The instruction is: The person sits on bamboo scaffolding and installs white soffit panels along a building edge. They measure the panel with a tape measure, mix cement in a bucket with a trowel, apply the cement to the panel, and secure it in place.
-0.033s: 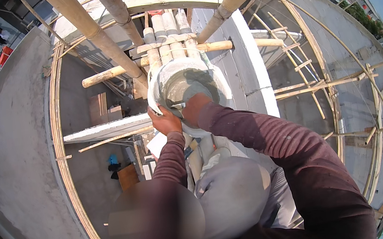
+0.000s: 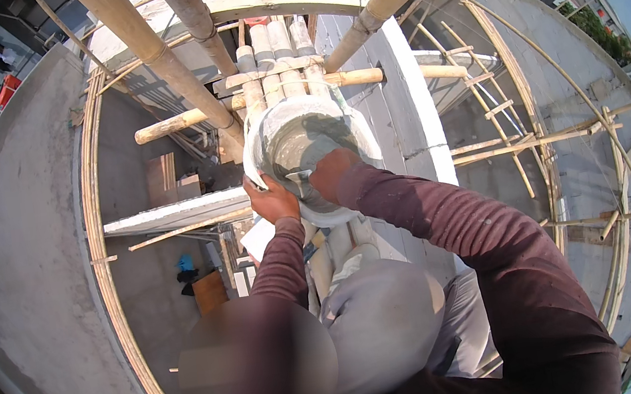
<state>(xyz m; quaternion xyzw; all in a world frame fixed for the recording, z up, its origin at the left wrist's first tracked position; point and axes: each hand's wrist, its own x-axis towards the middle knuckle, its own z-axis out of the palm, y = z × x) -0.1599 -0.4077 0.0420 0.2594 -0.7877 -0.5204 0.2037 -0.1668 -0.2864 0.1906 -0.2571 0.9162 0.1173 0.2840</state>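
Since the mix sits in a round bucket [image 2: 251, 148], a steady rim matters first, so take things from its left side across. Well left of the bucket runs a bundled bamboo rail [image 2: 95, 228], bordering a lower space that, I judge, would make any tipping costly. At the bucket's near left rim the left hand [image 2: 274, 201] is clamped on the edge, its fingers close together; that hold should counter each push from the other side. Beneath and behind the bucket, rounded poles [image 2: 282, 56] seem to give an uneven seat, so the weight is best centred. Inside the bucket lies wet grey mortar [image 2: 291, 148], partly shaded on the right. Over the bucket's near side, the right hand [image 2: 335, 174] is closed in a fist around what looks like a trowel [image 2: 298, 175]; I cannot tell how each finger lies. Good work here would probably mean passing the blade low along the bucket's wall in short, even strokes rather than hard shoves. Just right of the bucket, a white-topped block wall [image 2: 423, 101] could catch the elbow, so wide swings are best avoided.
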